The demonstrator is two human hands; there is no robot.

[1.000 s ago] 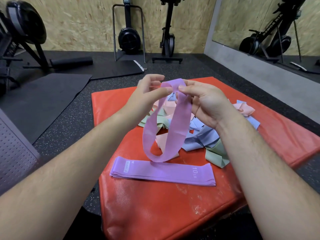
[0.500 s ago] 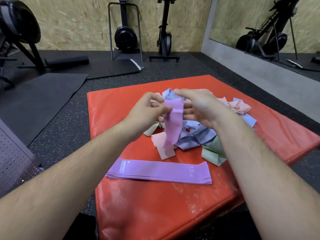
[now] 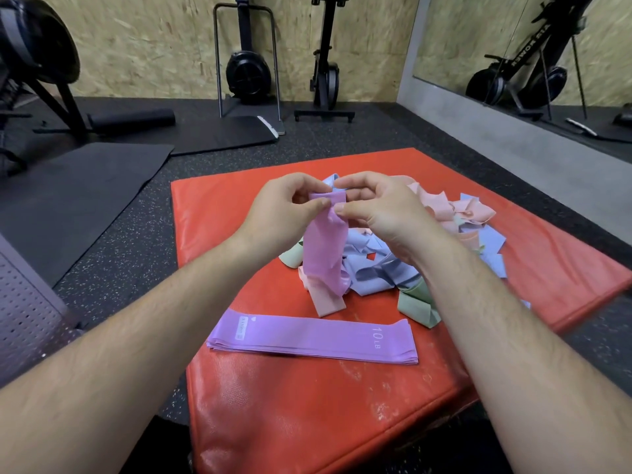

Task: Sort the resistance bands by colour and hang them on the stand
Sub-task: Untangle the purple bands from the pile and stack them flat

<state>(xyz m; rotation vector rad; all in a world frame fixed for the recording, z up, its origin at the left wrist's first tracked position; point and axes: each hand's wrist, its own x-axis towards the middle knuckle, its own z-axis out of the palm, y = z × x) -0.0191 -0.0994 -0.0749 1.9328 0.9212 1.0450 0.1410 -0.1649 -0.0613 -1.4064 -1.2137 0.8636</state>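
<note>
Both hands hold one purple resistance band (image 3: 325, 248) by its top edge above the red mat (image 3: 307, 405). My left hand (image 3: 284, 210) pinches its left corner and my right hand (image 3: 372, 210) pinches the right. The band hangs flat down over a loose heap of blue, pink and green bands (image 3: 393, 261). A neat flat stack of purple bands (image 3: 314, 336), marked 10 LB, lies across the mat nearer to me. No stand is in view.
Black rubber floor surrounds the mat. A black exercise mat (image 3: 68, 193) lies to the left, a perforated grey panel (image 3: 24, 302) at the near left. Gym machines (image 3: 248, 73) stand along the far wooden wall. A mirror (image 3: 530, 63) is at the right.
The held purple band was an open hanging loop; now it is flattened into a strip. Both hands have come lower, closer to the heap.
</note>
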